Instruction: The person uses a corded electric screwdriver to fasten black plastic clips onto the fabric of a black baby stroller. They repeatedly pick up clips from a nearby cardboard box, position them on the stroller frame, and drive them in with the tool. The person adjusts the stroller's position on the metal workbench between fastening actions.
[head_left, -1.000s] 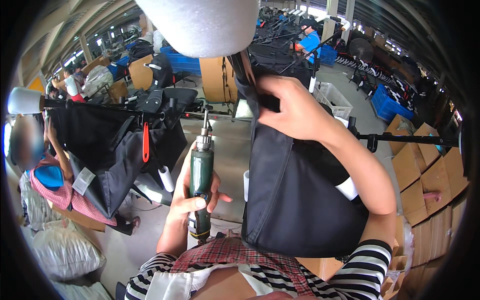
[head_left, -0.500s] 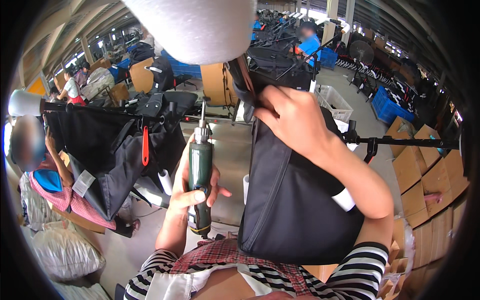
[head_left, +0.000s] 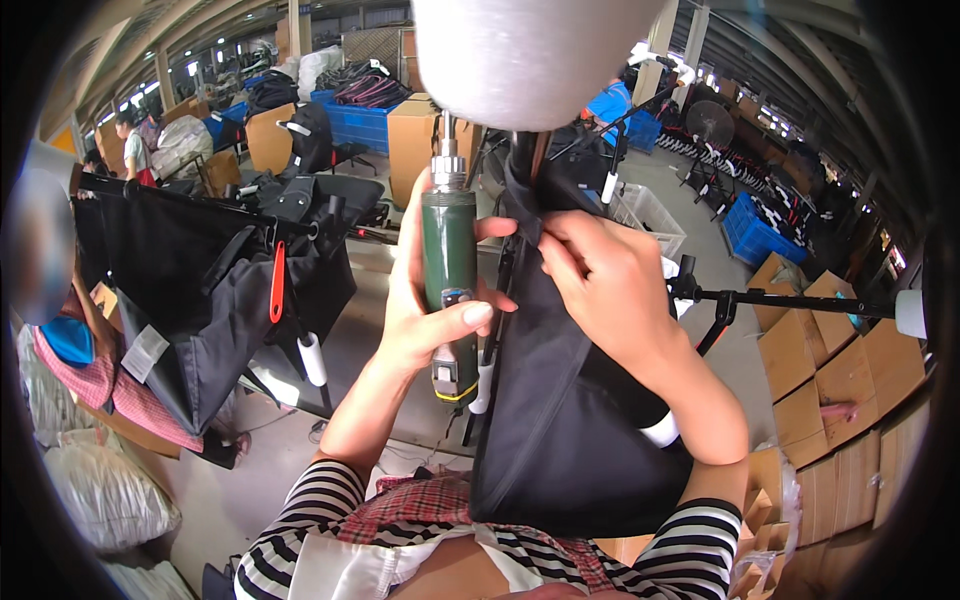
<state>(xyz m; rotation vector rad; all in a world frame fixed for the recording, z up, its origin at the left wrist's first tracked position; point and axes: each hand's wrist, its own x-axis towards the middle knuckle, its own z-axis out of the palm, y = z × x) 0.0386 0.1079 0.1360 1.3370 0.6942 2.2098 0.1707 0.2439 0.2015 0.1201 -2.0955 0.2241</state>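
Observation:
My left hand (head_left: 405, 325) is wrapped round a dark green electric screwdriver (head_left: 450, 245), its metal bit pointing up and away from me. The index finger of that hand reaches right to the edge of a black fabric panel (head_left: 545, 430), which hangs in front of me. With bent fingers, my right hand (head_left: 612, 280) pinches the fabric's upper strip beside an upright tube (head_left: 530, 150). What lies under those fingertips is hidden. Above them, a large white padded cylinder (head_left: 530, 60) covers the upper part of the tube.
A second black fabric piece (head_left: 210, 290) with an orange-red strap (head_left: 278, 283) hangs at left, a co-worker beside it. A black bar (head_left: 770, 300) sticks out to the right. Cardboard boxes (head_left: 830, 370), a blue crate (head_left: 760, 230) and a white crate (head_left: 645, 215) stand beyond.
My left hand has brought the screwdriver up and to the right, close to the tube. My right hand has shifted slightly down, still pinching the fabric. The view has turned a little.

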